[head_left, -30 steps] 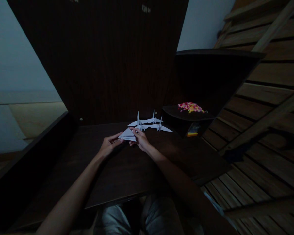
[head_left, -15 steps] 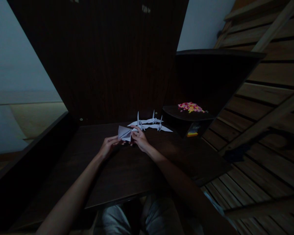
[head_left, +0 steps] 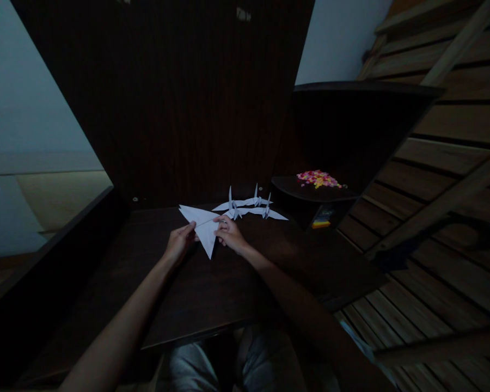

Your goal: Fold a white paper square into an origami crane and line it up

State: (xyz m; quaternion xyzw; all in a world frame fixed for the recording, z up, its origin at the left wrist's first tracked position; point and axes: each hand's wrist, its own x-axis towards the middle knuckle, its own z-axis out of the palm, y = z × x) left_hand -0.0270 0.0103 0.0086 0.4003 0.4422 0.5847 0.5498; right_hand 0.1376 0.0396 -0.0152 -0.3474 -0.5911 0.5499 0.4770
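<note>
A sheet of white paper [head_left: 206, 231], folded into a triangle with a crease across its middle, is held between both hands above the dark desk. My left hand [head_left: 180, 239] pinches its left edge, thumb on top and fingers underneath. At the right edge, my right hand [head_left: 231, 233] grips the paper between thumb and fingers. One point of the triangle faces me and another reaches to the far left. Just behind my right hand stand several white origami cranes [head_left: 265, 211] with long flat wings and upright thin points.
A dark wooden desk [head_left: 196, 305] lies under my hands, with a raised side panel [head_left: 53, 256] at left and a tall back panel [head_left: 179, 109]. On a small corner shelf [head_left: 286, 185] lies a heap of pink and yellow bits [head_left: 318, 178]. A slatted wooden structure [head_left: 445, 179] stands at right.
The paper has gone from a small, partly opened folded shape to a wide flat triangle. Both hands stay in nearly the same place, still on the paper. The cranes have not moved.
</note>
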